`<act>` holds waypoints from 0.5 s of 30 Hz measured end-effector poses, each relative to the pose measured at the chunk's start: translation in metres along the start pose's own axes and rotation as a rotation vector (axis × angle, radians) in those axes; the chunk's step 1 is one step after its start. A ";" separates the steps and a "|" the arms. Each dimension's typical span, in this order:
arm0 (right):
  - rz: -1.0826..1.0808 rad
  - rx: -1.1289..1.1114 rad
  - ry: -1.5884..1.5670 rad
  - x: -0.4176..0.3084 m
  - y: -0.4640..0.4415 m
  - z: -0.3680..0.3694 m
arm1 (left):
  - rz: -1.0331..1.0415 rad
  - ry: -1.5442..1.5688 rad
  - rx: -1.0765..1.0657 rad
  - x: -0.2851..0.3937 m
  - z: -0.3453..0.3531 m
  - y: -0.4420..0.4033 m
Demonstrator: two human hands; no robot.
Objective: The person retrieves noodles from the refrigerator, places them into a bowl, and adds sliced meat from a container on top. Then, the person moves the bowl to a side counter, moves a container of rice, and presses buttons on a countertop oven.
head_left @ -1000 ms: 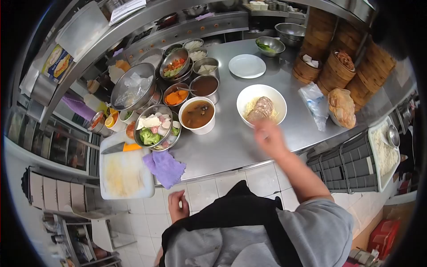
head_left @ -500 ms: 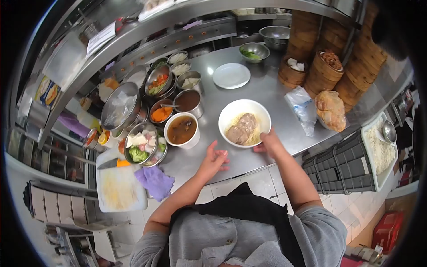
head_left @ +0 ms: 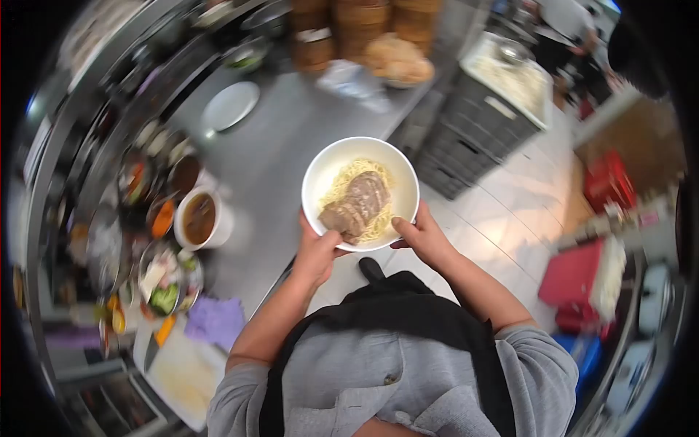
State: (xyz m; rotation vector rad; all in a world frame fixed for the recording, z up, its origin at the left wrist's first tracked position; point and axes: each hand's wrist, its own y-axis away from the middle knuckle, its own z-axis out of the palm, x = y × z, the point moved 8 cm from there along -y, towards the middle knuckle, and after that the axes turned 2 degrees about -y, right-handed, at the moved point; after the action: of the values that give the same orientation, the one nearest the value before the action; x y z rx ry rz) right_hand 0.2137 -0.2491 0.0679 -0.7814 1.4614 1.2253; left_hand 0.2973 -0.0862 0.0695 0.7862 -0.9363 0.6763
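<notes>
A white bowl (head_left: 314, 171) is held up in front of my body, between both hands. In it lie thin yellow noodles (head_left: 378, 227) with overlapping slices of meat (head_left: 360, 200) on top. My left hand (head_left: 317, 255) grips the near left rim, thumb over the edge and fingers underneath. On the near right side my right hand (head_left: 422, 237) holds the rim in the same way, its thumb on the lip. The fingers under the bowl are hidden.
On the steel counter (head_left: 273, 138) stand a white plate (head_left: 231, 105), a tub of brown soup (head_left: 200, 218) and a bowl of vegetables (head_left: 162, 280). A purple cloth (head_left: 215, 320) lies by a cutting board (head_left: 182, 379). Grey crates (head_left: 473, 124) stand right; a person (head_left: 575, 44) is beyond.
My left hand has come onto the bowl, which is now lifted off the counter and held nearer my body. The view has turned to the right, showing more floor.
</notes>
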 end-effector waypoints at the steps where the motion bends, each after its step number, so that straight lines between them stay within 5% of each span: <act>1: -0.013 0.080 0.003 -0.005 0.022 -0.022 | -0.009 -0.018 -0.089 0.005 0.022 0.000; 3: -0.405 0.384 0.529 -0.048 0.083 -0.065 | -0.045 -0.006 -0.265 -0.003 0.058 -0.003; 5: -0.734 0.408 0.845 -0.077 0.144 -0.094 | -0.116 -0.032 -0.410 -0.015 0.115 0.002; 8: -0.672 0.324 1.331 -0.069 0.208 -0.129 | -0.266 -0.147 -0.617 -0.036 0.208 0.024; 15: -0.668 0.644 1.483 -0.028 0.348 -0.267 | -0.504 -0.321 -1.114 -0.122 0.420 0.078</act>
State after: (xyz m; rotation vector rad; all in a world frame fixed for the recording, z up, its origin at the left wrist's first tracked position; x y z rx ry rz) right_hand -0.1778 -0.4138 0.1809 -1.6237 2.1903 -0.5869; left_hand 0.0000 -0.4090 0.1378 0.0890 -1.1509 -0.4433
